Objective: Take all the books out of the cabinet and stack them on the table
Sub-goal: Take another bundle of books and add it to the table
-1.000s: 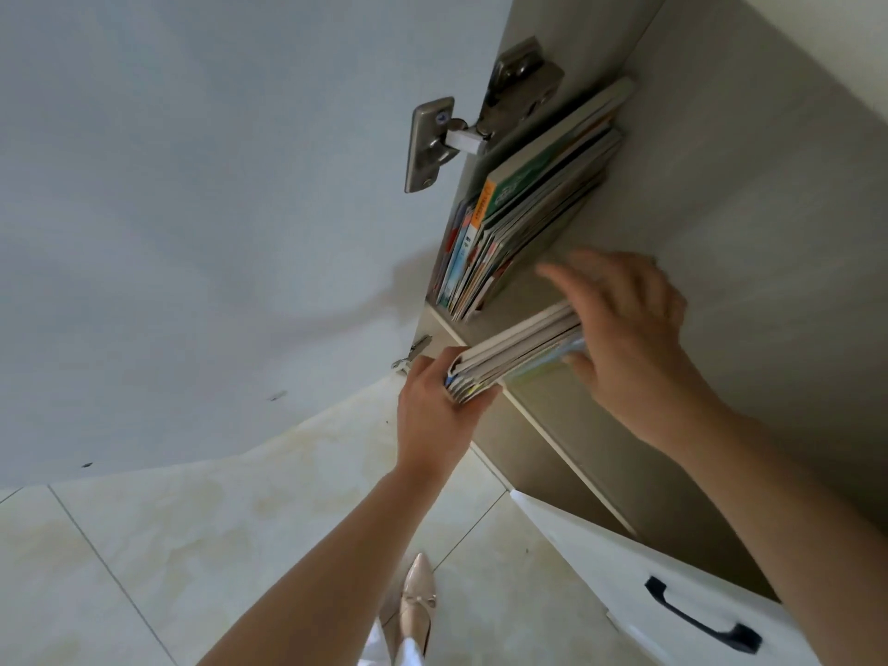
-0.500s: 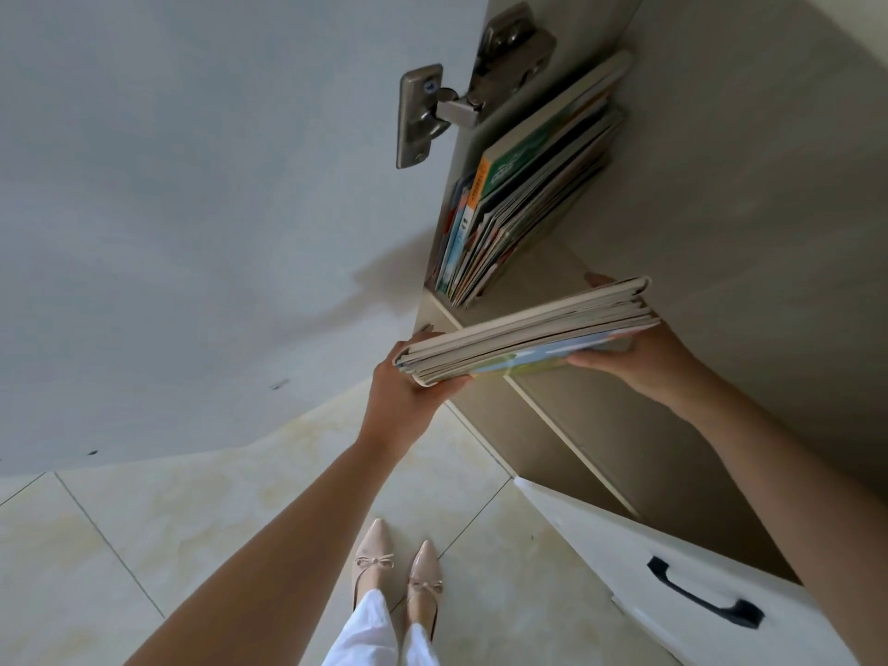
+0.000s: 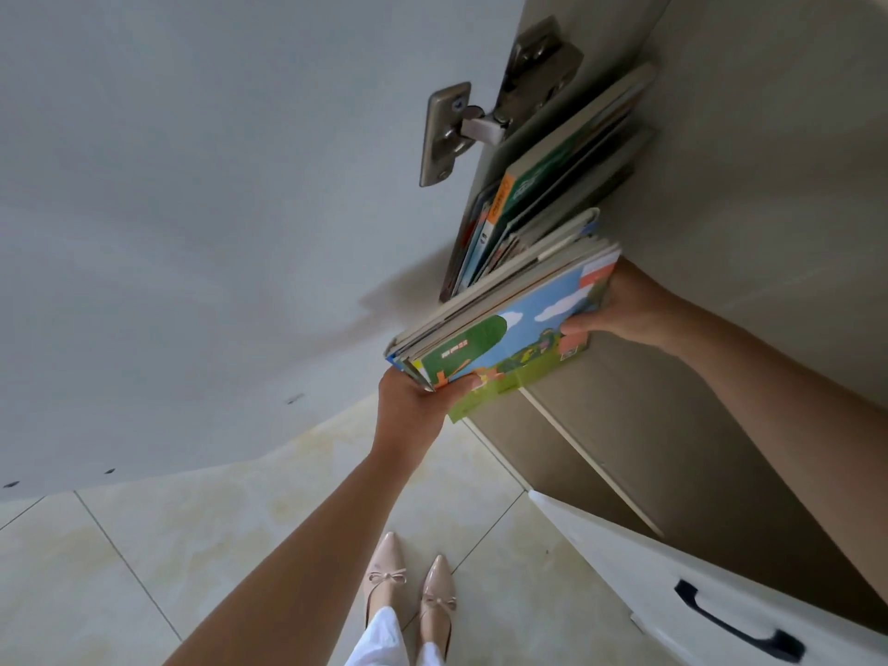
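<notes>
I hold a bundle of thin picture books [image 3: 509, 329] in front of the open cabinet, its blue and green cover turned toward me. My left hand [image 3: 415, 406] grips the bundle's near spine corner. My right hand [image 3: 620, 305] grips the far end, thumb on the cover. Behind the bundle, several more books [image 3: 552, 185] lean together on the cabinet shelf [image 3: 672, 386], against the cabinet's left side. The table is not in view.
The white cabinet door [image 3: 192, 209] stands open on my left, its metal hinge [image 3: 461, 132] close to the books. A lower white door with a black handle [image 3: 735, 627] is ajar at bottom right. My feet [image 3: 408, 598] stand on pale floor tiles.
The bundle has come off the shelf and out of the cabinet toward me. It has tilted so its colourful cover now faces up, with both hands holding its ends.
</notes>
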The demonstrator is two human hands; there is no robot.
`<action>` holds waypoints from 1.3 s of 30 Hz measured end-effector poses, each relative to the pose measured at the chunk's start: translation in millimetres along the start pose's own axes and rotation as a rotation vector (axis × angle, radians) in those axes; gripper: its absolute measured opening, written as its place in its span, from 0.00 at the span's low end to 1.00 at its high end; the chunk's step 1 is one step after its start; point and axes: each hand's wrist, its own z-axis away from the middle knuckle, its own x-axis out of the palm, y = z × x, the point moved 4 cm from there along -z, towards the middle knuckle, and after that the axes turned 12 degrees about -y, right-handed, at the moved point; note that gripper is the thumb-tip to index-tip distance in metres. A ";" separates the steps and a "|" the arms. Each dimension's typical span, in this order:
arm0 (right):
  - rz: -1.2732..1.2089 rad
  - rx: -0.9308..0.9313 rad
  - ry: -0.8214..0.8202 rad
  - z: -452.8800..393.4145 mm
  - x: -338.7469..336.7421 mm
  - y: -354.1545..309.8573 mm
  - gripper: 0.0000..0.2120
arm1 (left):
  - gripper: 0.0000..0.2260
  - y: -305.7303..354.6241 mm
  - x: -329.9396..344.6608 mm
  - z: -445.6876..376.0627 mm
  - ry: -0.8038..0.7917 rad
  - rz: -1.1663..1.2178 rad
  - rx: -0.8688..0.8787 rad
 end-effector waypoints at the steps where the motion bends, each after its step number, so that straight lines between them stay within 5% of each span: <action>1: 0.041 -0.004 0.003 -5.0 -1.0 -0.8 0.35 | 0.15 -0.4 -0.8 0.1 0.003 0.022 -0.006; 9: 0.133 -0.018 -0.061 -14.9 -6.6 -10.1 0.29 | 0.16 1.5 -4.3 -9.0 -0.035 0.085 -0.040; 21: -0.289 0.018 -0.160 55.2 22.1 -2.8 0.32 | 0.19 29.7 -8.1 38.3 -0.079 0.243 -0.176; 28: -0.582 -0.026 -0.252 147.6 51.9 -44.9 0.38 | 0.24 60.6 -22.7 143.9 0.138 0.487 -0.306; 33: -0.619 -0.048 -0.262 215.7 81.7 -93.9 0.20 | 0.26 85.9 -36.7 247.3 0.341 0.640 -0.396; 39: -0.566 -0.049 -0.406 289.8 129.9 -161.2 0.21 | 0.23 115.8 -68.7 379.6 0.383 0.743 -0.319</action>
